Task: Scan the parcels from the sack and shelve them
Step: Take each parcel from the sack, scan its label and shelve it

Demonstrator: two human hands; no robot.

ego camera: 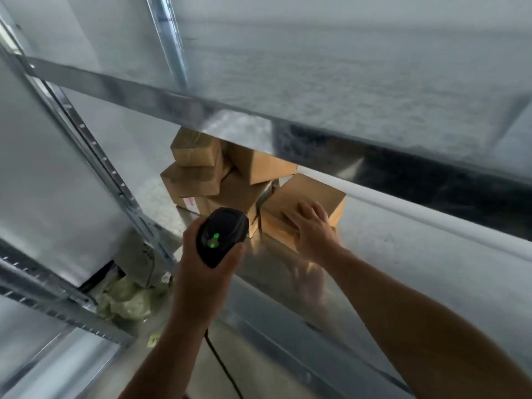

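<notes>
Shelving step: right hand (312, 230) lies fingers spread and flat on the flat brown cardboard parcel (305, 207) on the galvanised metal shelf (403, 254) beside stacked boxes (207, 174), left hand (201, 272) clamped round black handheld scanner (221, 236); next, probably let go, fetch another from the sack.

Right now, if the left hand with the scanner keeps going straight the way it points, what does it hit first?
Most likely the stacked cardboard boxes on the metal shelf. The left hand aims the scanner up and into the shelf, with the nearest box just ahead of its nose. Depth is unclear from one view.
</notes>
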